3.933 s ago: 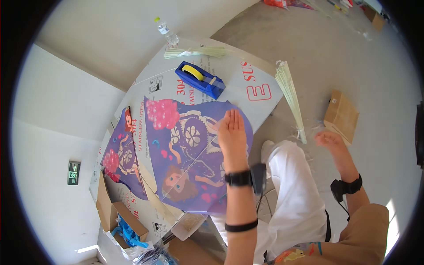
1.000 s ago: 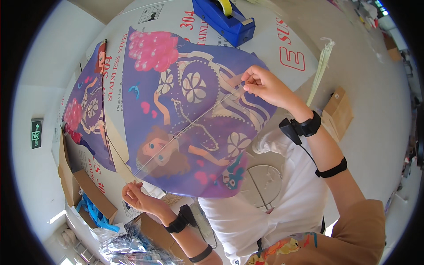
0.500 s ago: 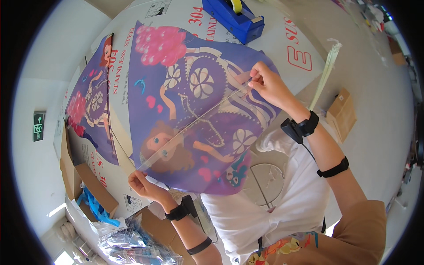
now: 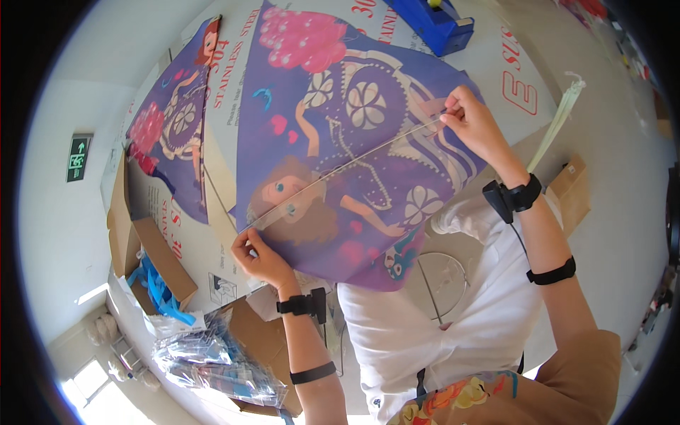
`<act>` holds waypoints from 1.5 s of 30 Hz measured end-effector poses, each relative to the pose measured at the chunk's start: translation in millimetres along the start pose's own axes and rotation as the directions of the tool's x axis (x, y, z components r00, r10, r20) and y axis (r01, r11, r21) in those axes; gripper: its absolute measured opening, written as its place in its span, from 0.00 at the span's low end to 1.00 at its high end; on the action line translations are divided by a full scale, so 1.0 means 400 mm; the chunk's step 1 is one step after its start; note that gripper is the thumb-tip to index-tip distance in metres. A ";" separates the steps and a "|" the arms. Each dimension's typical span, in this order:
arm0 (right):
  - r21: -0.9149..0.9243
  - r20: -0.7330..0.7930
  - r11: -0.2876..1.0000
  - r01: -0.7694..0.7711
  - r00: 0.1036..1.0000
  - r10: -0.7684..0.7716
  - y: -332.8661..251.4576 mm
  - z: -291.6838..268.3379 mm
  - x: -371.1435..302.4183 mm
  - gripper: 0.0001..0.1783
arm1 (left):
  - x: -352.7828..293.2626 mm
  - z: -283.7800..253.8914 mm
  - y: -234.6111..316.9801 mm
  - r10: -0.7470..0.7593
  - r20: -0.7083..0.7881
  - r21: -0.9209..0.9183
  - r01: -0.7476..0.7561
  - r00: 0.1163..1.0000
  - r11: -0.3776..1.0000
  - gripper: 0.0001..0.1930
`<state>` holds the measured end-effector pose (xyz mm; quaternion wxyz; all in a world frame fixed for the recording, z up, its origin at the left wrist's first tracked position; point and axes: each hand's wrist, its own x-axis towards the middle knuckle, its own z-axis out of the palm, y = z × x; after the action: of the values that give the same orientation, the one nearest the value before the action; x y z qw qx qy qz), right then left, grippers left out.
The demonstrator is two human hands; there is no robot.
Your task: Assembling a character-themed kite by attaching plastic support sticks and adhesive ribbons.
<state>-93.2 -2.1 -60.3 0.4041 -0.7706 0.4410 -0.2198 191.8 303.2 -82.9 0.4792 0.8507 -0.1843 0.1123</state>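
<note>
A purple sheet [image 4: 368, 159], printed with a cartoon figure and pink balloons and shaped like a kite sail, lies before me on white printed cardboard [image 4: 230, 117]. Across it runs a thin clear strip [image 4: 347, 167] that looks like tape, stretched straight between my hands. My left hand [image 4: 263, 261] pinches its near-left end by the sheet's lower left edge. At the far right end, my right hand [image 4: 473, 127] pinches the strip between thumb and fingers. Whether the strip touches the sheet along its length, I cannot tell.
A second matching purple sheet [image 4: 185, 117] lies at the left. The blue tape dispenser [image 4: 443, 32] stands at the back. Thin pale rods [image 4: 558, 120] stand bundled at the right, near a small carton [image 4: 572, 190]. An open cardboard box [image 4: 168, 258] holds blue strips; plastic-wrapped packs [image 4: 212, 358] lie below.
My view has shifted, so the sheets and dispenser sit farther right and higher. Both hands keep their pinch on the strip, which now looks narrower.
</note>
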 end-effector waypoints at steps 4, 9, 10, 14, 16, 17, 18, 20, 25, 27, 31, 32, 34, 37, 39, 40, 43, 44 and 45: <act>-0.013 0.006 1.000 -0.009 1.000 0.010 0.007 0.007 0.002 0.12 | -0.002 -0.002 0.025 -0.065 0.028 0.043 0.064 0.998 0.997 0.04; -0.038 -0.035 0.999 0.030 0.999 -0.031 0.001 -0.013 -0.005 0.11 | -0.015 0.021 0.011 0.001 0.036 0.027 -0.002 0.999 1.000 0.06; 0.038 -0.015 0.999 0.000 1.000 0.000 0.011 -0.008 -0.004 0.11 | -0.011 0.020 0.010 0.007 0.041 0.008 -0.007 0.999 1.000 0.06; 0.092 -0.009 0.996 0.021 1.000 -0.020 -0.018 0.018 -0.009 0.09 | 0.004 -0.006 -0.002 -0.003 0.059 0.091 -0.002 0.998 0.996 0.07; 0.082 -0.007 0.997 0.012 1.000 -0.011 -0.018 0.008 -0.006 0.09 | 0.001 -0.002 0.006 -0.019 0.068 0.059 0.015 0.997 0.998 0.07; 0.074 -0.003 0.997 0.025 1.000 -0.025 -0.020 0.005 -0.005 0.09 | 0.002 0.001 0.009 -0.026 0.064 0.048 0.023 0.998 0.999 0.07; 0.068 0.003 0.997 0.039 0.999 -0.039 -0.022 0.002 -0.006 0.08 | -0.001 0.005 0.013 -0.028 0.069 0.042 0.025 0.997 0.999 0.07; 0.053 -0.001 0.998 0.046 0.999 -0.046 -0.023 -0.004 -0.006 0.08 | -0.003 0.008 0.015 -0.006 0.067 0.047 0.003 0.998 0.999 0.07; 0.084 0.001 0.996 0.035 0.999 -0.035 -0.016 0.001 0.001 0.09 | -0.001 0.005 0.010 0.000 0.066 0.072 -0.005 0.998 0.997 0.07; 0.073 0.000 0.996 0.043 0.999 -0.043 -0.020 0.002 0.001 0.09 | 0.000 0.004 0.009 0.010 0.068 0.098 -0.017 0.998 0.995 0.07; 0.070 -0.033 0.996 0.048 0.998 -0.046 -0.015 0.001 0.007 0.10 | -0.004 0.010 0.017 -0.002 0.063 0.060 -0.001 0.998 0.998 0.07; 0.072 -0.030 0.996 0.048 0.998 -0.046 -0.018 0.003 0.008 0.10 | -0.003 0.008 0.019 0.000 0.063 0.060 -0.003 0.998 0.998 0.07; 0.051 -0.036 0.997 0.066 0.997 -0.064 -0.023 0.003 0.010 0.10 | -0.001 0.007 0.011 -0.003 0.060 0.046 0.000 0.998 0.999 0.07; 0.037 -0.032 0.998 0.051 0.998 -0.050 -0.024 0.007 0.011 0.10 | -0.002 0.006 0.008 -0.005 0.056 0.040 0.003 0.998 0.999 0.07; 0.027 -0.039 0.997 0.071 0.997 -0.070 -0.024 0.010 0.012 0.11 | 0.000 0.005 0.007 -0.005 0.054 0.051 0.002 0.999 0.999 0.07; 0.015 -0.046 0.996 0.091 0.995 -0.090 -0.025 0.012 0.012 0.11 | 0.000 0.005 0.003 -0.008 0.051 0.038 0.006 0.999 0.999 0.07; -0.006 -0.048 0.996 0.089 0.995 -0.089 -0.009 0.008 0.017 0.11 | -0.004 0.010 0.016 -0.038 0.066 0.033 0.036 0.997 0.999 0.07; -0.002 -0.045 0.996 0.089 0.995 -0.089 -0.010 0.010 0.016 0.11 | -0.004 0.008 0.020 -0.063 0.082 0.046 0.060 0.995 0.997 0.08; -0.016 -0.050 0.995 0.094 0.994 -0.095 -0.011 0.011 0.015 0.11 | -0.004 0.008 0.019 -0.063 0.079 0.049 0.059 0.995 0.997 0.08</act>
<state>-84.7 -4.2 -59.2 0.3767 -0.7874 0.4158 -0.2552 187.4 297.3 -79.2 0.4546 0.8708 -0.1750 0.0674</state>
